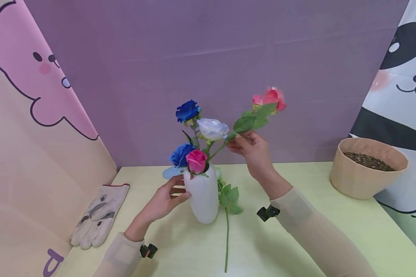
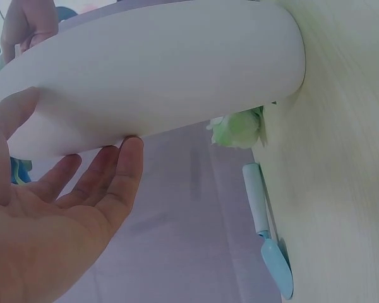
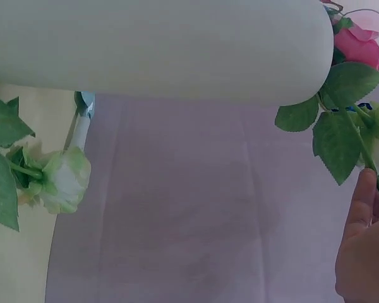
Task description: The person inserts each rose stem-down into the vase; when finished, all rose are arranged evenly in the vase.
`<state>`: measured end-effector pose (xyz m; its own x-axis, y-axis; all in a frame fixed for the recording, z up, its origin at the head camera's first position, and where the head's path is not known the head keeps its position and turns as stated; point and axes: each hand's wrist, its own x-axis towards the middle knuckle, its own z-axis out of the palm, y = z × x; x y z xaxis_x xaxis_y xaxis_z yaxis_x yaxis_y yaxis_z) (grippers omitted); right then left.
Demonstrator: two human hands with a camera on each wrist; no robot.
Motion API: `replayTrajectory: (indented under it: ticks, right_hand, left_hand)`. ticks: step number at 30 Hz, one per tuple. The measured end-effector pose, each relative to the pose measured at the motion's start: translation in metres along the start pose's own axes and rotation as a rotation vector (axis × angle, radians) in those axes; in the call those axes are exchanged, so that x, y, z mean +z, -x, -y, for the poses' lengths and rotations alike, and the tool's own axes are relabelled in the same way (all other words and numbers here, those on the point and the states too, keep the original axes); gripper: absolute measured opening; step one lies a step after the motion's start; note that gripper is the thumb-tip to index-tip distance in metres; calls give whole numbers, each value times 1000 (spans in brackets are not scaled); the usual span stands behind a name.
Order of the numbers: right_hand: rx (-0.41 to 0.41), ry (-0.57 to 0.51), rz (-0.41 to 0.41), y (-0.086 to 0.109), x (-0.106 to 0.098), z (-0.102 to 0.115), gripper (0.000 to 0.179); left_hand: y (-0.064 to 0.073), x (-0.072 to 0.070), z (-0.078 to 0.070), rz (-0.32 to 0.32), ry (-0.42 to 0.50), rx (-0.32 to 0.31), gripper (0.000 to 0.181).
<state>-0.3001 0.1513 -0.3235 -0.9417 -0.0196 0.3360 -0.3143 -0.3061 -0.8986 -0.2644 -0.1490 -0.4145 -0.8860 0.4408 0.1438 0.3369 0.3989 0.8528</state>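
Observation:
A white vase stands on the table, holding two blue roses, a white rose and a pink rose. My left hand holds its upper left side; in the left wrist view the thumb and fingertips touch the wall. With my right hand I pinch the leafy stem of a coral rose, which leans right, its lower end hidden inside the vase mouth. Behind and right of the vase lies a loose rose stem; its pale green bloom shows in the right wrist view.
Pale gloves lie at the table's left edge. A light blue trowel lies behind the vase. At the right back stands a tan pot with dark soil. A purple backdrop rises behind the table.

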Motion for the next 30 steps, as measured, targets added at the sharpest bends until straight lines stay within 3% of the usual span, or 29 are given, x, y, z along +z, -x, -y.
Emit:
replayTrajectory:
  ticks: [16,30]
  right_hand:
    - [9,16,61,-1,10,-5,8]
    - [-6,-84,86,4,9,-4,10]
  left_hand:
    - [-2,0,-1,0,-9,-3,61]
    - [-1,1,-1,-2,-15,10,61]
